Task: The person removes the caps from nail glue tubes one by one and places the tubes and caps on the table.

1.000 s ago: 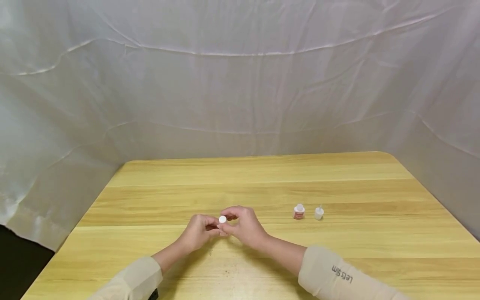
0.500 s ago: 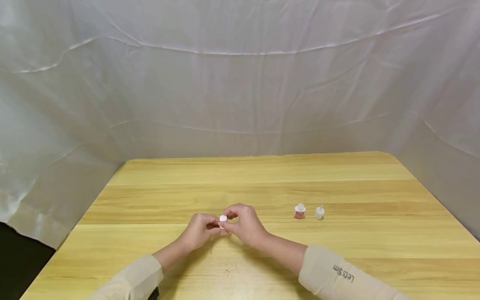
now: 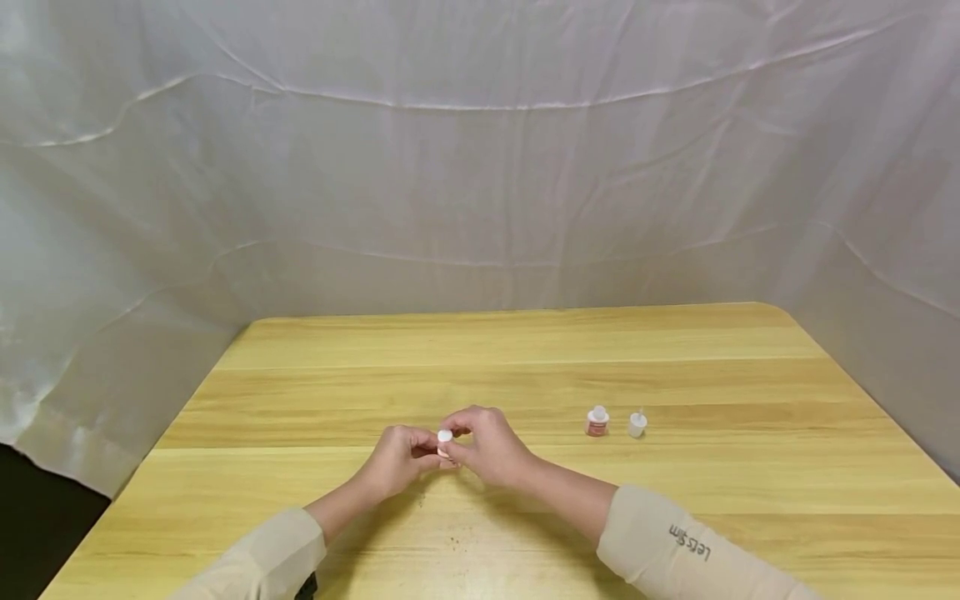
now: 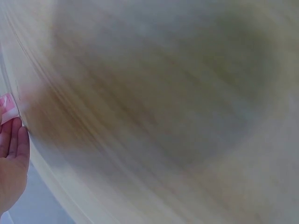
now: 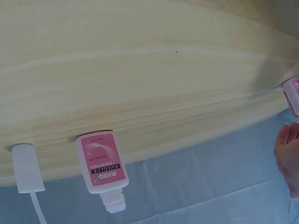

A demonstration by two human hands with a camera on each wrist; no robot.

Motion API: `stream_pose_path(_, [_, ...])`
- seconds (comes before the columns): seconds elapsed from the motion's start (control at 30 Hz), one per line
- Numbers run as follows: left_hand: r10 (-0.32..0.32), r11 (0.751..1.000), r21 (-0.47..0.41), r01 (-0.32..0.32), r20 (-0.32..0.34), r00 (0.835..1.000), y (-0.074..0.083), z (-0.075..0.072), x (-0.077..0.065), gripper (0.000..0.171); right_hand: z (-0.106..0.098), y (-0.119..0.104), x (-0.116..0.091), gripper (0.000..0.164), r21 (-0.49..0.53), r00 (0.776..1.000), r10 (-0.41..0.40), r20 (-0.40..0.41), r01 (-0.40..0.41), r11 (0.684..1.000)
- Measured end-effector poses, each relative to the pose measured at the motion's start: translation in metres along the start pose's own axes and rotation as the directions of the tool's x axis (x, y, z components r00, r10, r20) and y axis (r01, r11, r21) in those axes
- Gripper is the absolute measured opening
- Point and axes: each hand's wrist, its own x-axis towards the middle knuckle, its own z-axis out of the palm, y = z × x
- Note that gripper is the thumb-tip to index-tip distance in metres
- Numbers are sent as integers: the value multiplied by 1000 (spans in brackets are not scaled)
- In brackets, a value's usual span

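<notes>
Near the middle of the table, both hands are on a small nail glue bottle (image 5: 292, 93) with a pink label. My left hand (image 3: 400, 460) grips its body from the left, and the fingers hide most of it in the head view. Thumb and fingertips of my right hand (image 3: 491, 450) pinch the white cap (image 3: 445, 436) on top. The left wrist view catches the bottle's pink-and-white side (image 4: 8, 106) at its left edge, close over the table.
To the right stands a second nail glue bottle (image 5: 103, 163), uncapped, its white neck showing. Beside it a white brush cap (image 5: 28, 168) stands with its brush pointing up. The wooden table (image 3: 525, 350) is enclosed by grey-white cloth (image 3: 480, 192). Small specks lie in front of the hands.
The white cap has tilted: its round top faced the head camera earlier, and now its side shows as well. Both hands stay in nearly the same place.
</notes>
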Motion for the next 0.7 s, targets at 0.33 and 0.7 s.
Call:
stream_pose_path(0.33, [15,1000,0,-15,-5,1000,-1,1,0,12,0,1,1,14,8,999,28,25,-28,1000])
stream_pose_path(0.7, [29,999,-34,-29,-8,1000,0,0,1,12,-2,3,4,16,18,1000,0,26,0,1000])
